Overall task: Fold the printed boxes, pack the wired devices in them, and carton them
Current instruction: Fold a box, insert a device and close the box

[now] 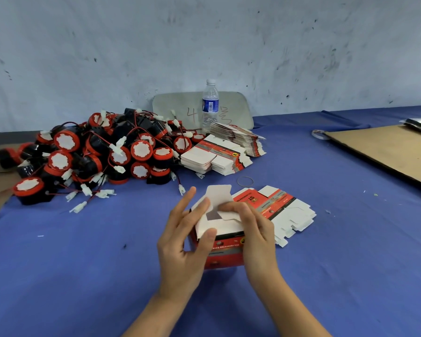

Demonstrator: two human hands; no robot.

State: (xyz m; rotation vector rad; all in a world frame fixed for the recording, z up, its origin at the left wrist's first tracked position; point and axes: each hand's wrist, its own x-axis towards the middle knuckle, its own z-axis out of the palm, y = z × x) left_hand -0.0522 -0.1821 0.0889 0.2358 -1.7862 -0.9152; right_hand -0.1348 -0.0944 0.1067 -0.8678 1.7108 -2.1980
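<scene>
A red printed box (225, 251) stands half-formed on the blue table, its white top flaps up. My left hand (184, 242) holds its left side, thumb on a flap and fingers stretched up along the wall. My right hand (254, 229) grips the right side and presses a white flap inward with its fingers. Just behind lies a flat unfolded box (277, 205). A heap of red-and-black wired devices (95, 154) with white connectors fills the left of the table. Stacks of flat printed boxes (221, 154) sit beside the heap.
A water bottle (210, 105) stands behind the stacks, before a grey board (233, 105) leaning on the wall. A brown cardboard sheet (387, 152) lies at the right, a tape roll (319, 134) at its corner. A rubber band (245, 181) lies near the flat box.
</scene>
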